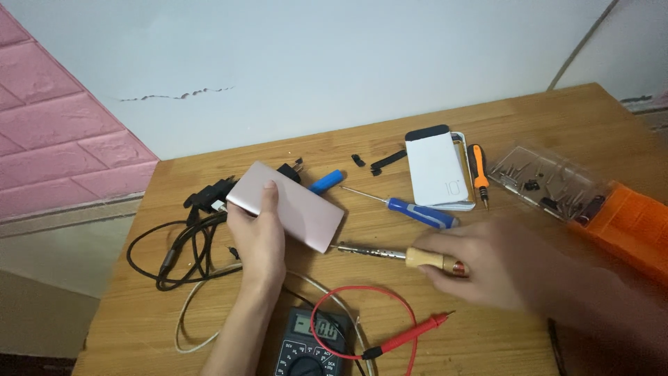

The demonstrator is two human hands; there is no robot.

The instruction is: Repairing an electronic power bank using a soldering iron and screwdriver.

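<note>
My left hand [257,233] grips a flat pink-gold power bank [299,209] by its left end, thumb on top, holding it just above the wooden table [529,118]. My right hand [487,261], blurred, closes on the wooden handle of a soldering iron [390,253] whose metal tip points left, close to the power bank's lower corner.
A blue-handled screwdriver [410,207], a white power bank [437,172], an orange-black screwdriver [479,174], a blue cell [325,182] and a clear box of bits with an orange lid [557,188] lie beyond. A multimeter [309,345] with red probe lead [410,334] and black cables [184,244] lie nearer.
</note>
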